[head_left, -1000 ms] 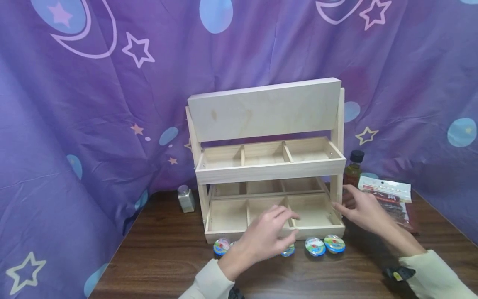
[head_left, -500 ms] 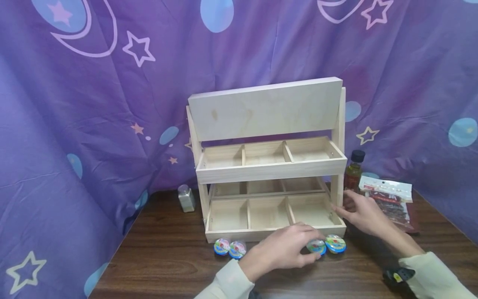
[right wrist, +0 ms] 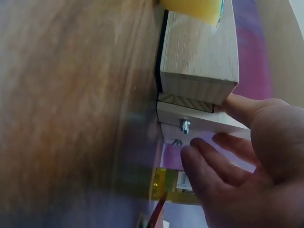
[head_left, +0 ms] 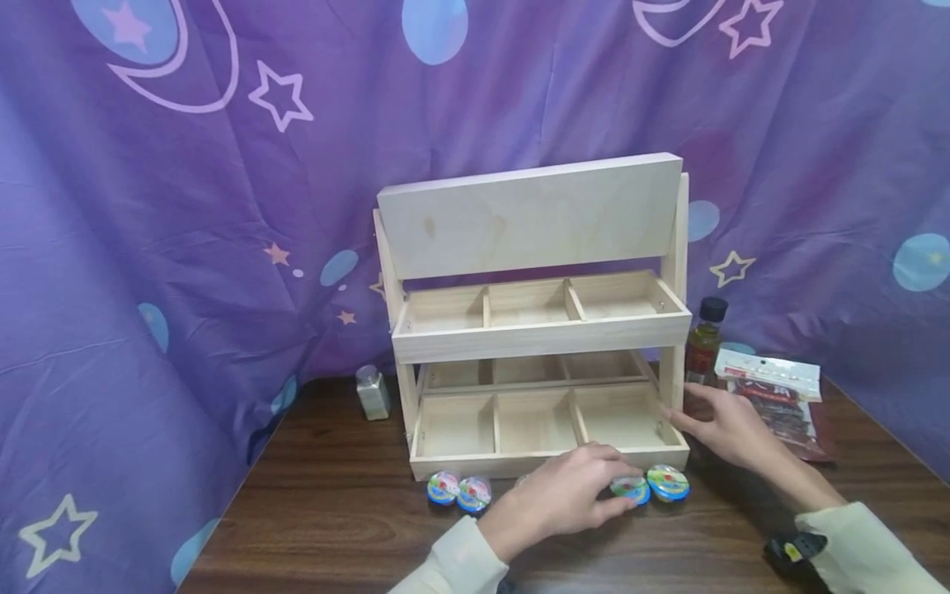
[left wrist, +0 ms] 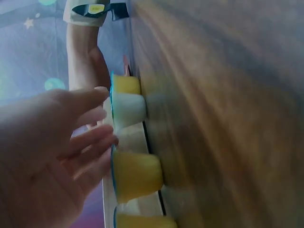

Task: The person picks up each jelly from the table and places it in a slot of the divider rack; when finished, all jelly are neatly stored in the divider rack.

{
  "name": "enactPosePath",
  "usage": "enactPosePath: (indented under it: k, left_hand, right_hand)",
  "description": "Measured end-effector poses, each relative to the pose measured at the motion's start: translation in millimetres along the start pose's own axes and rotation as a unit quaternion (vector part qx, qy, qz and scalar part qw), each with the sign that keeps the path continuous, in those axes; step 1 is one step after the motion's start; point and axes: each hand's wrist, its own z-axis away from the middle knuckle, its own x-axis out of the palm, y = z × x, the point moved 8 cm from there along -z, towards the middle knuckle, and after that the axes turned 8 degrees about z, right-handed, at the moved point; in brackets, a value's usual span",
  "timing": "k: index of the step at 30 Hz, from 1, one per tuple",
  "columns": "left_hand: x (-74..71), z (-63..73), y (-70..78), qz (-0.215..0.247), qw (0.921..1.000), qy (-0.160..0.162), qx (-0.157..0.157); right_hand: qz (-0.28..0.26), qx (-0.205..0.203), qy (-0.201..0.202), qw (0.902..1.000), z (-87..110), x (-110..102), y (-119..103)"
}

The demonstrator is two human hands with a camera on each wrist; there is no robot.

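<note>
My left hand [head_left: 567, 495] spans a small lidded jelly cup [head_left: 631, 490] on the table, thumb on the near side and fingers on the far side. In the left wrist view the thumb and fingertips lie right at the rim of this whitish cup [left wrist: 129, 108]. Another jelly cup [head_left: 668, 483] stands close on its right; two more [head_left: 443, 488] sit together at the left, and one is mostly hidden behind the hand. My right hand [head_left: 731, 425] is at the right side of the wooden shelf rack [head_left: 538, 334]. Its thumb meets the lower tray's corner; the fingers extend past wing nuts [right wrist: 184, 126].
Each tray of the rack has three compartments. Behind the right hand stand a dark-capped oil bottle [head_left: 705, 338] and a packet of dried spice [head_left: 779, 404]. A glass shaker jar [head_left: 373, 393] stands left of the rack. A purple curtain [head_left: 223, 247] hangs behind the table.
My left hand has moved right and down from in front of the lower tray to the jelly cup, then stayed there. The right hand has lowered slightly along the rack's side.
</note>
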Motion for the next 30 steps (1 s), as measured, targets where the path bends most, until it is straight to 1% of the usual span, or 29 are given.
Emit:
enactPosePath:
  k: [2, 4, 7, 12, 14, 18, 21, 26, 30]
  left_hand:
    - [-0.5, 0.2, 0.3, -0.003, 0.9998, 0.014, -0.012]
    - [-0.6, 0.3, 0.9, -0.006, 0.9995, 0.022, -0.021]
    - [-0.4, -0.2, 2.4, 0.003, 0.9995, 0.022, -0.022]
    - [-1.1, -0.7, 3.5, 0.032, 0.9992, 0.011, -0.022]
    - [-1.5, -0.5, 2.7, 0.034, 0.9986, 0.018, -0.035]
    - [-1.3, -0.6, 0.5, 0.029, 0.9959, 0.047, -0.072]
    - [0.8, -1.0, 0.0, 0.036, 0.9941, 0.053, -0.088]
    - [3.3, -2.8, 0.7, 0.054, 0.9934, 0.043, -0.092]
    - [-1.1, -5.5, 1.4, 0.067, 0.9934, 0.046, -0.081]
  right_hand:
    - [0.0, 0.007, -0.015, 0.9999, -0.9, 1.8, 1.6]
    - [-0.004, 0.011, -0.03, 0.9995, -1.4, 3.7, 1.8]
    - [-0.001, 0.011, -0.038, 0.9992, -2.1, 4.5, 1.8]
    - [0.002, 0.009, -0.036, 0.9993, -1.8, 4.3, 2.9]
    - [0.002, 0.01, -0.038, 0.9992, -1.3, 4.7, 3.6]
    - [0.003, 0.013, -0.043, 0.999, -0.9, 5.4, 4.9]
    - [0.002, 0.012, -0.045, 0.9989, -0.7, 5.7, 5.2]
    - [-0.001, 0.012, -0.047, 0.9988, -0.3, 5.5, 5.2]
    - [-0.003, 0.015, -0.049, 0.9987, -0.5, 5.2, 5.2]
